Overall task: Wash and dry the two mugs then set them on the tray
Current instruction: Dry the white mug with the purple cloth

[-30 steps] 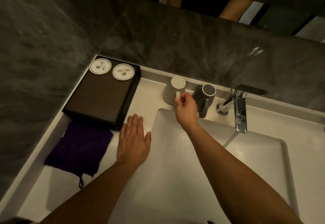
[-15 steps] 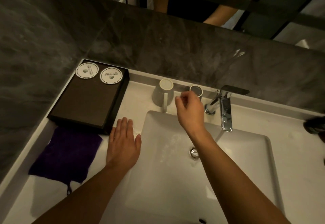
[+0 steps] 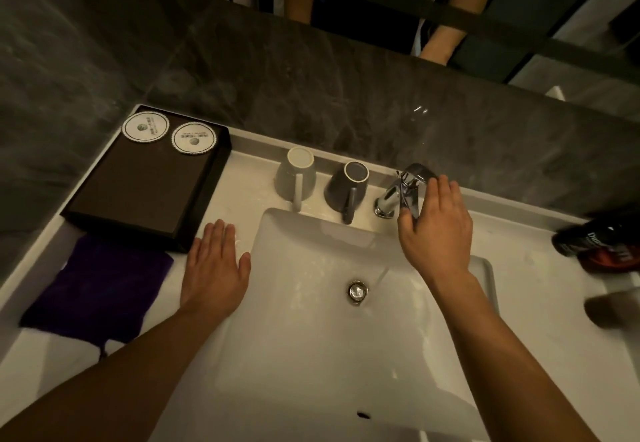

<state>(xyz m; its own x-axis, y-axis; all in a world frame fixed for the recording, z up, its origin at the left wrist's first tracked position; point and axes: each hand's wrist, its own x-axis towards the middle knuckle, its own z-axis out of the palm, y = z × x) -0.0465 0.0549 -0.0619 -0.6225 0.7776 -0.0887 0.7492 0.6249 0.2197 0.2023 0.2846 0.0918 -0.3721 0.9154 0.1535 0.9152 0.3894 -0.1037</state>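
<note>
Two mugs stand upside down on the bench behind the sink (image 3: pixel 478 268), side by side but apart, handles toward the basin: a white mug (image 3: pixel 300 175) and a dark grey mug (image 3: pixel 349 185) just left of the tap (image 3: pixel 391 195). The dark tray (image 3: pixel 138 195) at the far left holds only two round paper coasters (image 3: pixel 169 132) at its far end. The left grip (image 3: pixel 215 268) lies released, flat on the bench. The right grip (image 3: pixel 437 230) rests nearly straight fingers over the tap's lever, clasping nothing.
</note>
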